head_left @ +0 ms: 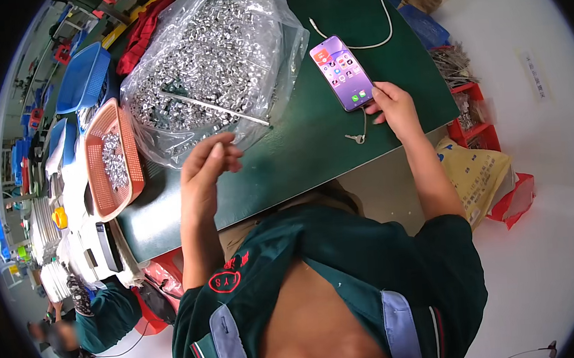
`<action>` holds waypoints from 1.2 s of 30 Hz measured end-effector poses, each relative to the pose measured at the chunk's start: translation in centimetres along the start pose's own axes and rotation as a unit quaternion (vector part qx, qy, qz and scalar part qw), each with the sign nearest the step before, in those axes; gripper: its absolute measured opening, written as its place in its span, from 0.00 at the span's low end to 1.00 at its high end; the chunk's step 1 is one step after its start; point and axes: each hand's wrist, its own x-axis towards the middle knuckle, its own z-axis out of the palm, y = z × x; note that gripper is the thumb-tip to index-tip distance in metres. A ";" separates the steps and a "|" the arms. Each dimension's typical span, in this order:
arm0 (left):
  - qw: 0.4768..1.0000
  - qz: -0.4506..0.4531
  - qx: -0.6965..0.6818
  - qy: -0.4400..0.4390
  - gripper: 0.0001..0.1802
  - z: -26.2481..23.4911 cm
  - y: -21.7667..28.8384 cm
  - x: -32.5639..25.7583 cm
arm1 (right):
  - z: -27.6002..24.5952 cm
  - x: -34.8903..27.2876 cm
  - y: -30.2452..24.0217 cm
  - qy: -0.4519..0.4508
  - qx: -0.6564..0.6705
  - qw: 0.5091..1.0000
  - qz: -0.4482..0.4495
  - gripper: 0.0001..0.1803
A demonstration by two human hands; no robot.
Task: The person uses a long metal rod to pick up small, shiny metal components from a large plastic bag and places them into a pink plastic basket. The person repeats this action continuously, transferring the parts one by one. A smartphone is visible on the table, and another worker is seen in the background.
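My right hand (pixel 395 110) grips the lower right corner of a smartphone (pixel 342 75), thumb at its edge. The lit screen shows rows of app icons on a pink-purple background. A small key (pixel 356 138) on a short cord lies on the table just below the phone. My left hand (pixel 206 170) is over the table's near side, its fingers curled in toward the thumb; whether anything is between them is hidden. Beyond it lies a large clear plastic bag (pixel 286 66), spread open and full of small shiny metal pieces (pixel 214 44). A thin white stick (pixel 212 106) rests across the pieces.
On the green table (pixel 286 172), an orange basket (pixel 94 176) of metal pieces and a blue basket (pixel 79 84) stand left. A white cable (pixel 388 22) curves behind the phone. Red bins (pixel 487 135) and a yellow sack (pixel 469 173) are right. Another person (pixel 110 318) works at far lower left.
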 end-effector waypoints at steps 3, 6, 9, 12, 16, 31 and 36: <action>0.996 0.028 0.006 0.081 0.18 -2.6 -0.1 -1.1 | 0.2 -0.2 -0.2 0.051 -0.154 0.985 -0.061 0.12; 0.991 0.032 -0.013 0.126 0.18 -4.9 -0.2 -1.4 | 0.1 -0.1 0.5 0.072 -0.181 0.977 -0.086 0.11; 0.988 0.040 -0.017 0.151 0.18 -6.8 -0.2 -1.2 | 0.6 -0.4 -0.5 0.086 -0.171 0.978 -0.081 0.11; 0.986 0.045 0.005 0.161 0.18 -8.1 -0.4 -0.7 | 0.7 -0.3 -0.3 0.094 -0.154 0.980 -0.086 0.11; 0.982 0.056 0.014 0.180 0.17 -8.8 -0.3 0.1 | 1.4 -0.7 -1.4 0.163 -0.189 0.957 -0.145 0.08; 0.919 0.084 0.243 0.300 0.08 -11.1 -1.1 3.6 | 18.6 0.3 -8.2 -0.182 -0.358 0.799 -0.448 0.09; 0.859 0.107 0.365 0.344 0.09 -11.9 -1.0 5.2 | 21.2 1.3 -6.8 -0.199 -0.457 0.774 -0.390 0.13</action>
